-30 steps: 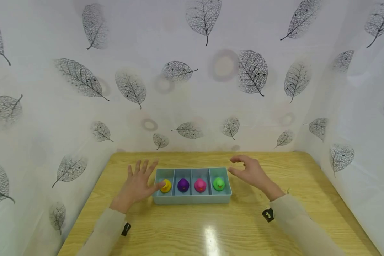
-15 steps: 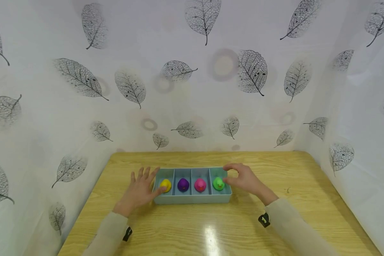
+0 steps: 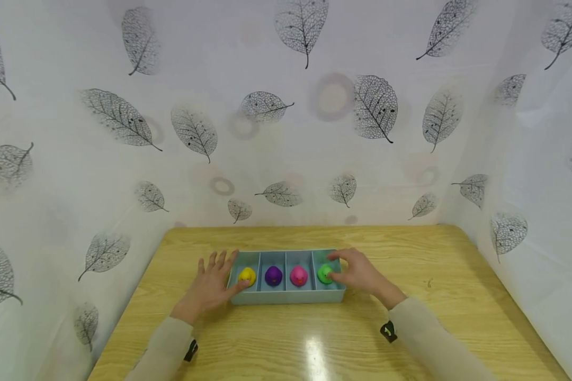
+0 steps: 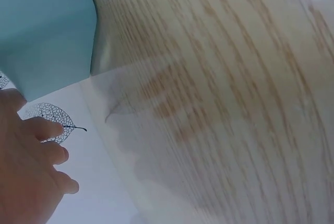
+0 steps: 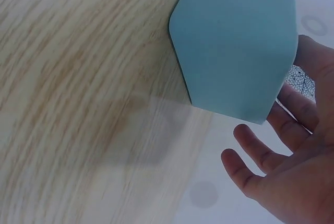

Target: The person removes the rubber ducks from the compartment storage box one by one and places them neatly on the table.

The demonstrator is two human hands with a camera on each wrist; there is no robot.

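Observation:
A pale blue four-section tray (image 3: 288,298) stands on the table with one toy duck in each section. From left to right these are a yellow duck (image 3: 244,274), a purple duck (image 3: 273,275), a pink duck (image 3: 298,275) and a green duck (image 3: 322,273). My left hand (image 3: 206,290) is at the tray's left end, fingers spread, thumb reaching over the rim beside the yellow duck. Over the right end, my right hand (image 3: 360,273) has its thumb overlapping the green duck and its index finger above that section. The right wrist view shows the right hand's other fingers (image 5: 261,151) loosely bent outside the tray wall (image 5: 235,46).
The wood-grained table (image 3: 276,338) extends around the tray. A white sheet with a leaf print (image 3: 286,132) rises behind the table and along both sides. Each sleeve has a dark wrist strap, such as the right strap (image 3: 388,332).
My right hand has moved left and slightly down, from beside the tray to over the green duck. My left hand has shifted slightly right and down. The ducks and tray look unmoved.

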